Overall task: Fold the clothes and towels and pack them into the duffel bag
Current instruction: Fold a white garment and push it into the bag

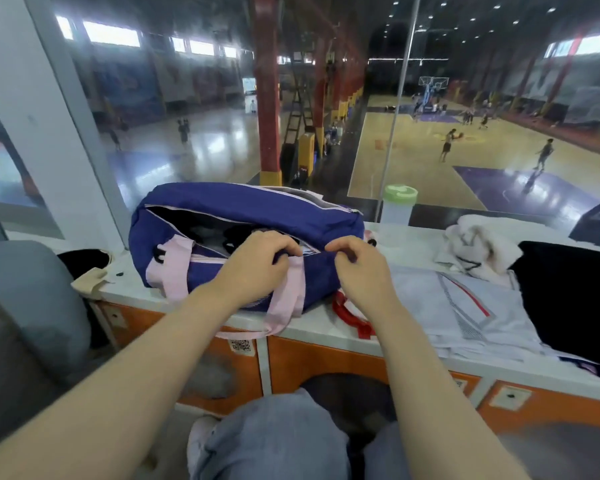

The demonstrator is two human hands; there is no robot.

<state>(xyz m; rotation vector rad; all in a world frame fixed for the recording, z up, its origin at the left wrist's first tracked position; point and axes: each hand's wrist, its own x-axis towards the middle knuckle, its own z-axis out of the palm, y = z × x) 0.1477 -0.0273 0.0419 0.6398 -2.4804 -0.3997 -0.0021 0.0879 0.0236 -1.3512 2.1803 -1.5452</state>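
A blue duffel bag (243, 209) with pink straps lies on the white counter (329, 332), its top zip partly open and dark contents showing inside. My left hand (262, 261) grips the near edge of the opening beside a pink strap. My right hand (357, 263) pinches the bag's rim just to the right. A white jersey with red and grey trim (454, 303) lies flat to the right of the bag. A crumpled white towel (478, 247) sits behind it. A red strap-like piece (352, 317) pokes out beneath the bag.
A clear bottle with a green lid (397, 200) stands behind the bag at the glass wall. Black fabric (568, 292) covers the counter's right end. A grey cushioned seat (25, 296) is at left. Orange locker fronts (302, 365) face my knees.
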